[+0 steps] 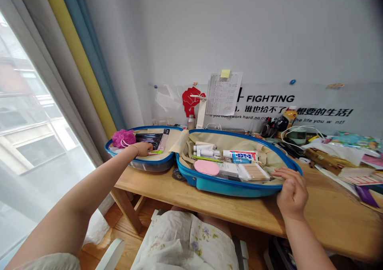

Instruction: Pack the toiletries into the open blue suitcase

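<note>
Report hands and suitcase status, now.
Left hand in left half of suitcase, by green item. Right hand at right rim. Suitcase lies open, both halves loaded. Pink pouf near left wrist.

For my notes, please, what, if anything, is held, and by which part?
I cannot tell: the left hand is at a green item, the right hand at the suitcase's rim.

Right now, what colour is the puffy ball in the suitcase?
The puffy ball is bright pinkish-purple, best seen in the head view.

Blue suitcase [227, 187] lies open on wooden table [332, 210]
</note>
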`<state>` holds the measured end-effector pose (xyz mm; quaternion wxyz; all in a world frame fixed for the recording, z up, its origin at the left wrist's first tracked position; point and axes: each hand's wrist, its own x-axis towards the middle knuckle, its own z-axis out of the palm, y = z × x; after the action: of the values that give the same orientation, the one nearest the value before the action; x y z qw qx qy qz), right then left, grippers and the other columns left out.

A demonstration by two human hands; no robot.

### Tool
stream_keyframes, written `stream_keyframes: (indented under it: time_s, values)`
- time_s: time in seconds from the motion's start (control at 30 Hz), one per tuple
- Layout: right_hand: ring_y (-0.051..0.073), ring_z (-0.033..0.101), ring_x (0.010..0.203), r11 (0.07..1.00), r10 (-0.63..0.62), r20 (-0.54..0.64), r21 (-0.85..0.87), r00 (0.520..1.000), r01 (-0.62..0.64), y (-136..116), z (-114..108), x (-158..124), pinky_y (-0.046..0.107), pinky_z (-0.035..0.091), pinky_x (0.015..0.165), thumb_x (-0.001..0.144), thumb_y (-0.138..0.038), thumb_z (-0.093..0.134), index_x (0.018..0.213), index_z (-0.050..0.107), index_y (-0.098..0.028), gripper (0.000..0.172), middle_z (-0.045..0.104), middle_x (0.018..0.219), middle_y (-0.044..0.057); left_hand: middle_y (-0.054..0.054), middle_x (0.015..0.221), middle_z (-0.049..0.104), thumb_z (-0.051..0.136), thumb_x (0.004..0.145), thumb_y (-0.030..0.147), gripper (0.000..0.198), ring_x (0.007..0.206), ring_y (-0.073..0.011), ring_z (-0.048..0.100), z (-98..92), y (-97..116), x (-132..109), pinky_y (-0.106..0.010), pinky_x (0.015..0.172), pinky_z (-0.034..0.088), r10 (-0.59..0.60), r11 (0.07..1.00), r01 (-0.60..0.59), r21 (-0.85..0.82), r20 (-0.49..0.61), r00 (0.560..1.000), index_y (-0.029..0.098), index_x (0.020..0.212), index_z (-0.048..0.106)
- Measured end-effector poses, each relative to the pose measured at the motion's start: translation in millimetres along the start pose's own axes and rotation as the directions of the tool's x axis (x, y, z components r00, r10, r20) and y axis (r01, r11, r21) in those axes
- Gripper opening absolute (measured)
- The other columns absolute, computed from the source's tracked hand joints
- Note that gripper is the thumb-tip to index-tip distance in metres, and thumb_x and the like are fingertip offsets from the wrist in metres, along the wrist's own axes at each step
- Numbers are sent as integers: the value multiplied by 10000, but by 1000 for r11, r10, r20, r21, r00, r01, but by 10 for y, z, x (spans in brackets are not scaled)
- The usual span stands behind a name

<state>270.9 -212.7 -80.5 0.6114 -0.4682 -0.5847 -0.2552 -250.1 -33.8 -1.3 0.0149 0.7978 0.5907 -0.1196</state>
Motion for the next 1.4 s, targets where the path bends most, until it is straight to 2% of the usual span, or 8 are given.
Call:
stream_keyframes:
  time_s: [0.47,0.63,0.73,0.87,0.97,1.07,1.17,1.4]
  values:
    - [244,649,908,1000,8,4,15,1000,-8,-11,8,-3,467,481,890,939,-353,311,725,649,-187,432,675,791,95,-72,855,699,564,705,512,322,794,-242,625,-72,70,-118,-325,755,468,61,986,-71,-152,-67,996,211,812,596]
    - [248,652,918,1000,10,2,28,1000,-10,-17,9,-2,467,490,884,937,-354,325,737,658,-194,420,679,794,93,-48,843,666,383,834,614,496,763,-211,613,-283,176,-166,-301,707,482,65,946,-132,-295,-228,972,191,1003,581]
    - [251,656,916,999,31,6,25,1000,-31,-23,9,2,469,492,888,939,-378,316,721,658,-200,443,676,781,93,-56,992,661,228,926,566,571,841,-192,611,-494,408,-146,-293,767,488,73,914,-201,-353,-343,936,175,1265,470]
    - [249,659,907,999,52,7,5,999,-52,-25,6,0,480,481,903,941,-395,304,717,660,-196,465,674,779,94,-83,1160,638,318,944,498,538,968,-212,595,-701,983,-102,-315,868,470,247,859,-403,-316,-435,866,172,1353,442]
    - [245,655,910,1000,21,0,14,1000,-21,-13,5,-11,477,479,901,942,-357,316,730,663,-189,441,677,791,92,-99,1234,621,381,944,410,471,1068,-224,581,-728,1460,-71,-313,929,448,446,819,-536,-205,-360,819,177,1342,478]
    - [245,646,925,1000,-6,4,25,1000,6,5,8,-22,481,478,900,945,-329,324,750,663,-186,418,680,813,93,-111,1273,608,396,948,344,452,1125,-219,570,-678,1811,-20,-294,960,431,525,824,-555,-113,-214,824,166,1357,470]
    - [241,641,918,999,-4,-4,32,1000,4,17,15,-27,481,475,898,953,-333,316,751,661,-195,423,677,810,92,-102,1201,645,465,921,347,479,1036,-215,620,-624,1996,62,-280,884,463,536,834,-546,-83,-118,836,174,1367,464]
    - [245,638,928,999,-4,-1,34,1000,4,21,13,-22,482,478,895,960,-363,310,764,656,-207,427,678,816,91,-102,1225,626,475,906,326,447,1071,-229,618,-564,2113,200,-302,897,465,546,835,-549,-35,-75,834,216,1338,507]
